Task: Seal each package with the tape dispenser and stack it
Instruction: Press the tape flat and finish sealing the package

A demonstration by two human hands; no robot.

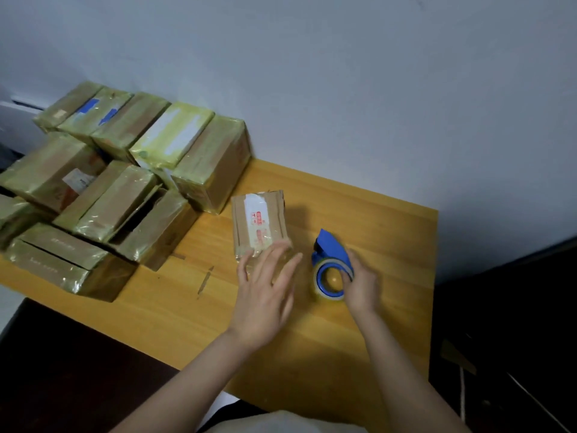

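The sealing of one package looks to be just starting. The small brown cardboard package lies flat near the middle of the yellow wooden table, just right of the pile of tape-wrapped cardboard packages it should join. The left hand is spread over the package's near end with fingers straight, though blur hides whether it presses or hovers. The right hand curls round the blue plastic tape dispenser, which is on or just above the table beside the package. Next, I judge, the dispenser must come to the package's edge while the left hand steadies it. The package bears a white label printed in red, and its near end looks glossy.
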